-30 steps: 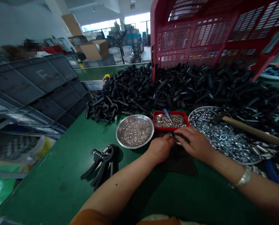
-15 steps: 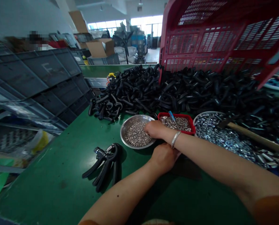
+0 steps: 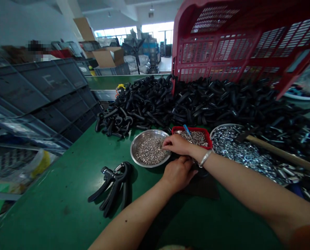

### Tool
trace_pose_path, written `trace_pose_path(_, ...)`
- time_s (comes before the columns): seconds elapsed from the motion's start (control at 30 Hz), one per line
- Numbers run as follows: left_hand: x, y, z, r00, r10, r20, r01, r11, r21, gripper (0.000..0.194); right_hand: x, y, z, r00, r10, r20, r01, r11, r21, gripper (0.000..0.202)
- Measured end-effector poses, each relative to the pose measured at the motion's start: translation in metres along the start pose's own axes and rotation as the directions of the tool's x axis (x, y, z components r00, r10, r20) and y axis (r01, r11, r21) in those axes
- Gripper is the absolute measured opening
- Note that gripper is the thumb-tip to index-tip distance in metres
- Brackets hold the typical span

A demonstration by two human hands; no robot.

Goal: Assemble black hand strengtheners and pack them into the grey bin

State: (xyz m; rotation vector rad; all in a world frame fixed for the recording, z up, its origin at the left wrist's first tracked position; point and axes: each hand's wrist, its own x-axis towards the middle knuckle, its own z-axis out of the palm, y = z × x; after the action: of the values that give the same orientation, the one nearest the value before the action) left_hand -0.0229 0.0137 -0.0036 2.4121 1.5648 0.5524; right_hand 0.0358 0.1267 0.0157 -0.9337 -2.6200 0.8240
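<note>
My right hand (image 3: pixel 178 143) is over the right rim of a steel bowl (image 3: pixel 134 160) of small metal parts (image 3: pixel 151 151). Its thumb and fingertips are pinched together; anything between them is too small to make out. Just below it, nearer me, my left hand (image 3: pixel 178 174) is closed, back upward, low over the table. What it grips is mostly hidden under the hand and the right wrist; only a dark bit shows beyond the fingers. Behind my right hand stands a red tray (image 3: pixel 209 141) of metal pins with a blue-handled tool (image 3: pixel 187 129).
Black hand grippers (image 3: pixel 114 189) lie at the left on the green table (image 3: pixel 74 194). A heap of black handles (image 3: pixel 155 100) spans the back, below a tilted red crate (image 3: pixel 196 52). To the right, a hammer (image 3: pixel 274 149) lies across a bowl of shiny metal parts (image 3: pixel 238 149). Grey crates (image 3: pixel 48 86) stand left.
My right hand has lifted slightly out of the small parts and drawn back toward the bowl's right rim. The left hand stays low beneath the right wrist. The whole view has shifted slightly.
</note>
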Motion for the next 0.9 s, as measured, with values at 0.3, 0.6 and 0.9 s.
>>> trace_pose_path(0.3,-0.005,-0.04,-0.027,0.863,-0.326,-0.386,0.255,0.94,-0.226,0.017,-0.019,0.01,0.003,0.987,0.145,-0.065,-0.095,0.865,0.493,0.019)
trace_pose_path(0.6,0.003,-0.069,-0.029,0.747,-0.583,-0.319,0.344,0.75,-0.565,0.02,-0.017,-0.016,0.009,0.93,0.366,-0.017,-0.218,0.59,0.777,0.015)
trace_pose_path(0.9,0.005,-0.072,-0.032,0.716,-0.546,-0.435,0.309,0.806,-0.505,0.015,-0.014,-0.03,0.017,0.885,0.461,0.064,-0.26,0.375,0.89,0.019)
